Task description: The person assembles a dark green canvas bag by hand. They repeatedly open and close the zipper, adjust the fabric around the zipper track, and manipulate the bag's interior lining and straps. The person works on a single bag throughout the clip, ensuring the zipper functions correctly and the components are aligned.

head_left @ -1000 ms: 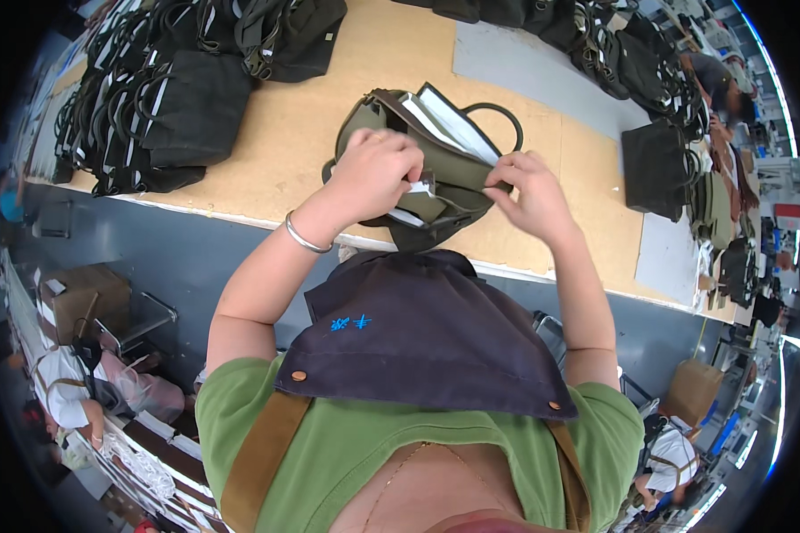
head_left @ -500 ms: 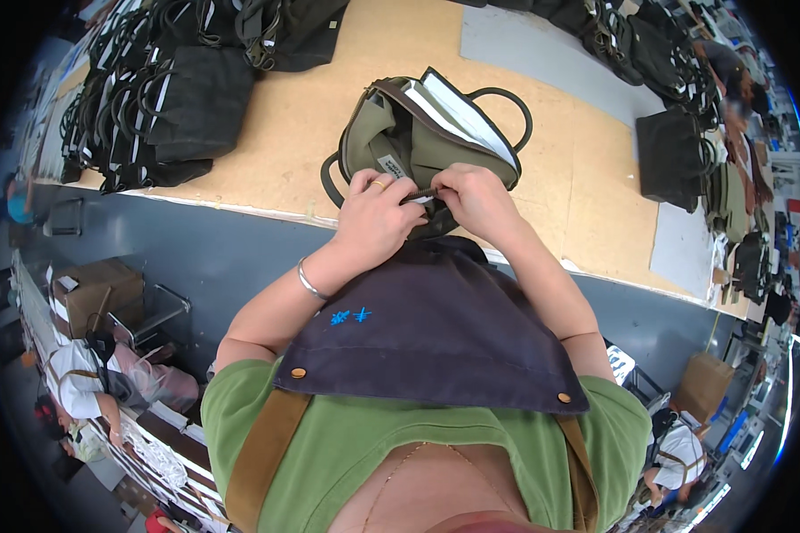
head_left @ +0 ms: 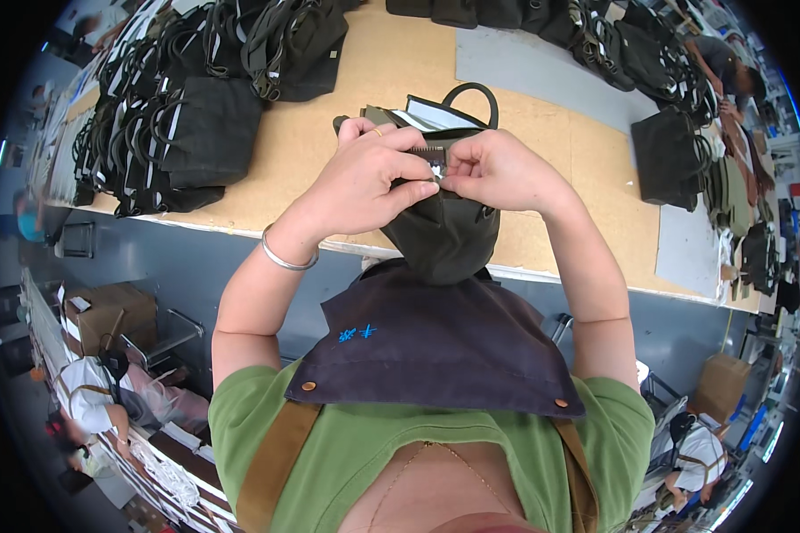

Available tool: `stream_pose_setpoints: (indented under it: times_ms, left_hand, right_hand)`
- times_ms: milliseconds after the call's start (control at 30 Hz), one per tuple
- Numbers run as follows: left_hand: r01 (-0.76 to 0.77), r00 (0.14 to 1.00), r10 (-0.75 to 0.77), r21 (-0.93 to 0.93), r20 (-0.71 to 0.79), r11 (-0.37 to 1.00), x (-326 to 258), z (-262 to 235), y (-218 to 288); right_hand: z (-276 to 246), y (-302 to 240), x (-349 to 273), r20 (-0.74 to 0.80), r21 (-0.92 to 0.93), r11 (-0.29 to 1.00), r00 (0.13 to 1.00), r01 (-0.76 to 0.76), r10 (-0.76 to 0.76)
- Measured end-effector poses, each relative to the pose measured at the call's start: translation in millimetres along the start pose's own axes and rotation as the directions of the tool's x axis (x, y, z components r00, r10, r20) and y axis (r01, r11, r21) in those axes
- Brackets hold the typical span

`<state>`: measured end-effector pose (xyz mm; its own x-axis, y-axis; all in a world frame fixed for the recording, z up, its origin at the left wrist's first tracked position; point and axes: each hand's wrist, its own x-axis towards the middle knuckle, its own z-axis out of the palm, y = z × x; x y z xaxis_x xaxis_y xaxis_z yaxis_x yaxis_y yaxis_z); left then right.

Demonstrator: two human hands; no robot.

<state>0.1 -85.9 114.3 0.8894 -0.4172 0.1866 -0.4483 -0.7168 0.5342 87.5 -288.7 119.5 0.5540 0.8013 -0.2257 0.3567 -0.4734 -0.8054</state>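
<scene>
A dark olive-black handbag (head_left: 440, 240) stands at the table's near edge, tilted toward me, its lower part bulging over the edge. My left hand (head_left: 369, 182), with a ring and a bracelet on that arm, is closed in a pinch on the bag's zip (head_left: 429, 153). Opposite it, my right hand (head_left: 500, 173) pinches the same zip area with thumb and forefinger. A small pale bit shows between the fingertips; I cannot make out what it is. Behind the hands are white sheet filling and one raised handle (head_left: 473, 89). The bag's olive inside is mostly hidden.
Piles of dark handbags (head_left: 209, 133) cover the left of the wooden table (head_left: 560, 186). More bags line the far edge, and one stands at the right (head_left: 671, 155). A cardboard box (head_left: 111, 320) and a seated person (head_left: 89, 391) are behind on the left.
The bag has tipped toward me, so its mouth no longer faces up to view. Both hands have risen, still pinching the zip area, with elbows spread wider.
</scene>
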Motion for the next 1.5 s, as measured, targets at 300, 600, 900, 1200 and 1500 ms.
stream_pose_setpoints:
  times_ms: [300,600,900,1200,1500]
  left_hand:
    - [0.068,0.994,-0.064,0.04,-0.092,0.997,-2,9,-3]
    - [0.037,0.991,-0.021,0.12,-0.131,0.992,-4,11,-2]
    - [0.056,0.992,-0.043,0.109,-0.12,0.993,-6,13,-1]
    - [0.062,0.993,-0.05,0.119,-0.104,0.991,-6,14,0]
    - [0.066,0.994,-0.053,0.129,-0.097,0.989,-7,13,1]
  right_hand:
    - [8,1,-4,-0.078,-0.022,0.999,0.997,0.026,-0.028]
    - [10,0,-9,-0.024,-0.174,0.976,0.99,0.131,-0.137]
    - [11,7,-11,-0.066,-0.114,0.977,0.98,0.182,-0.19]
    - [10,7,-13,-0.033,-0.127,0.974,0.981,0.186,-0.192]
    - [9,7,-13,0.002,-0.104,0.979,0.984,0.177,-0.178]
